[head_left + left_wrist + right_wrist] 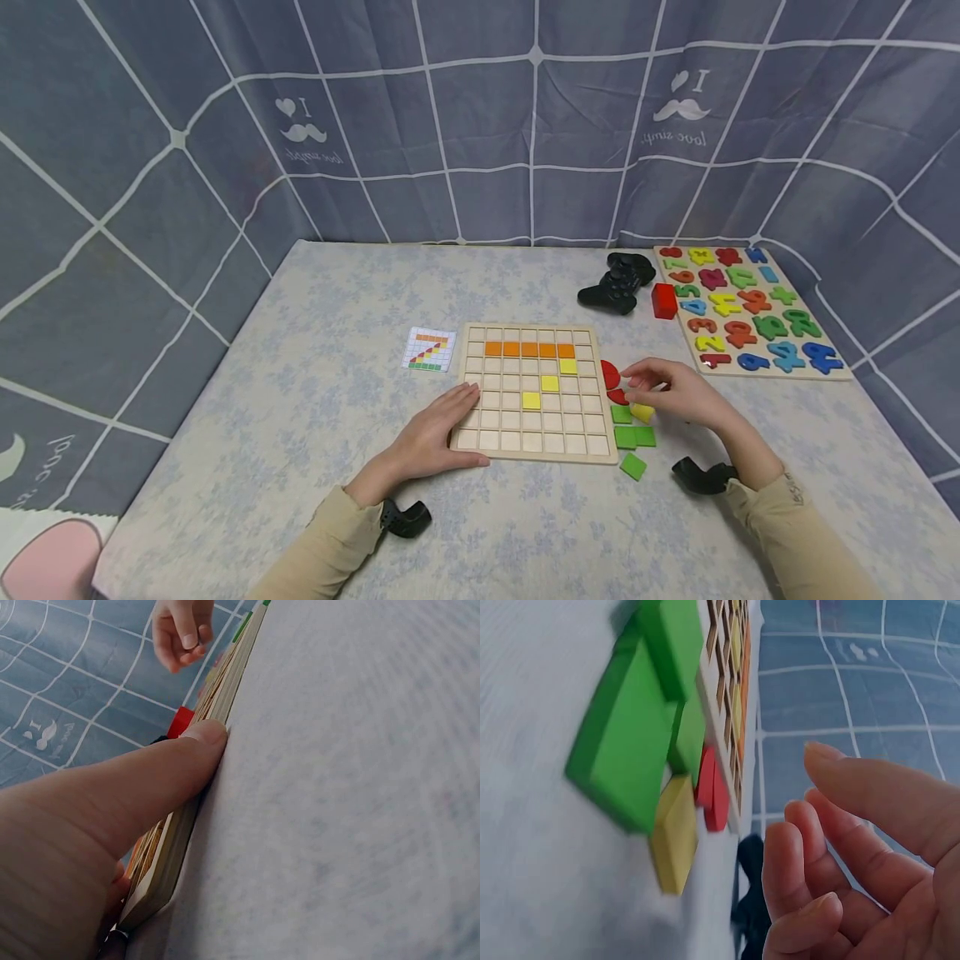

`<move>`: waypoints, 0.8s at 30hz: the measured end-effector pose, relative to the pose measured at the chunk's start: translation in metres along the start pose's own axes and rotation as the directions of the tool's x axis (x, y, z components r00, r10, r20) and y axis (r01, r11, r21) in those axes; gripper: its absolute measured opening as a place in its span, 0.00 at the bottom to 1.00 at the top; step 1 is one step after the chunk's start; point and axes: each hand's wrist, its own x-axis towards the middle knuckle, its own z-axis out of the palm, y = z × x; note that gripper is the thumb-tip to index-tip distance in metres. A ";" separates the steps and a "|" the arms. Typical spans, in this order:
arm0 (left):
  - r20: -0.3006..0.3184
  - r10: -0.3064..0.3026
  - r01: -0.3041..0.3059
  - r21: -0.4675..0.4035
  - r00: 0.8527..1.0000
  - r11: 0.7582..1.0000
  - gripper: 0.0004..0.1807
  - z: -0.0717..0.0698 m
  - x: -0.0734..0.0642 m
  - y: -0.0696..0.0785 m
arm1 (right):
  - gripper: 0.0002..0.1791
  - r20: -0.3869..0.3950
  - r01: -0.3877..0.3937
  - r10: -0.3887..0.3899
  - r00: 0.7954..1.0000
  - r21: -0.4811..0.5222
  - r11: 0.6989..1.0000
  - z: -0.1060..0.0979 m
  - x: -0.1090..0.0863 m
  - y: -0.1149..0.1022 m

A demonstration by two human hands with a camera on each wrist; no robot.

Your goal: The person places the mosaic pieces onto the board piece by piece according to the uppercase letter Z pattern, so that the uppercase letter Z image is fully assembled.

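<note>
A wooden grid board (498, 444) lies flat on the table, with a row of orange squares (529, 350) and three yellow squares (550, 383) stepping down diagonally. My left hand (433, 433) rests at its lower left corner, fingers extended over the left edge and thumb along the near edge. To the right of the board, my right hand (678, 393) hovers over loose pieces, its fingers loosely bent with nothing between them. Below it lie a yellow piece (675, 836), red curved pieces (610, 375) and several green squares (626, 742).
Left of the board lies a pattern card (429, 349) showing coloured squares. Behind the board is a black game controller (618, 283), with a red block (663, 301) beside it. A number puzzle board (750, 312) takes up the back right corner. Black straps (405, 518) circle both wrists.
</note>
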 end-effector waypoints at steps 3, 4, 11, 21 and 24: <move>0.001 0.000 0.000 0.003 1.000 1.000 0.53 0.000 0.000 0.000 | 0.23 0.004 -0.017 0.017 1.000 0.042 0.999 -0.003 -0.004 0.006; 0.002 0.000 0.000 0.004 1.000 1.000 0.53 0.000 0.000 0.000 | 0.23 0.004 -0.021 0.021 1.000 0.055 0.998 -0.004 -0.005 0.007; -0.036 0.038 -0.038 0.009 0.999 0.999 0.53 0.001 0.000 0.000 | 0.24 0.004 -0.052 0.052 0.999 0.115 0.992 -0.006 -0.005 0.019; -0.021 0.029 -0.029 -0.010 0.999 1.000 0.52 -0.002 0.000 0.002 | 0.24 0.035 -0.103 0.099 0.994 0.130 0.986 -0.011 -0.008 0.028; -0.017 0.022 -0.023 -0.008 1.000 1.000 0.52 -0.002 -0.001 0.003 | 0.24 0.049 -0.102 0.096 0.994 0.131 0.986 -0.012 -0.008 0.030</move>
